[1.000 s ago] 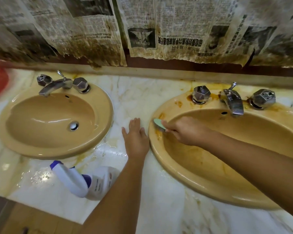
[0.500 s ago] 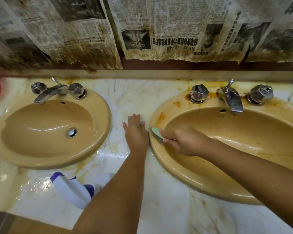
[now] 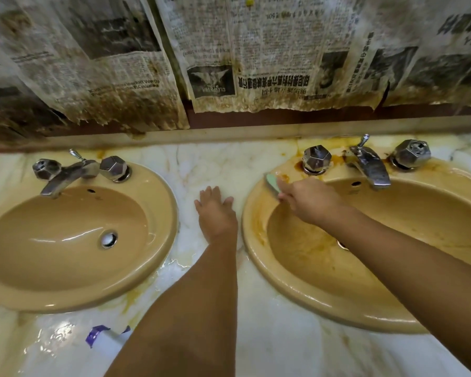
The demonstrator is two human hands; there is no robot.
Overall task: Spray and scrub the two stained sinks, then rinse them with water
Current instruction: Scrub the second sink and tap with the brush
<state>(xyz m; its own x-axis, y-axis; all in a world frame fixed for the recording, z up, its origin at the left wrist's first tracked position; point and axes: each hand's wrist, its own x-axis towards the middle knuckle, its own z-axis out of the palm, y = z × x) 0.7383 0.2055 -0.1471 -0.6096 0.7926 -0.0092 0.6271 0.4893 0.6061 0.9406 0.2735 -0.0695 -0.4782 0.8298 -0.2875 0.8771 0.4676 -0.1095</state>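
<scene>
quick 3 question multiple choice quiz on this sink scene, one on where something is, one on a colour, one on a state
1. Where does the left hand rest?
A) on a faucet handle
B) flat on the marble counter
C) inside a basin

2. What colour is the scrub pad in the right hand?
A) red
B) black
C) light green

3. Which sink is stained orange-brown?
A) the right sink
B) the left sink
C) neither

Answers:
1 B, it lies spread flat on the marble.
2 C, pale green sticks out of the grip.
3 A, smears streak its rim and bowl.
</scene>
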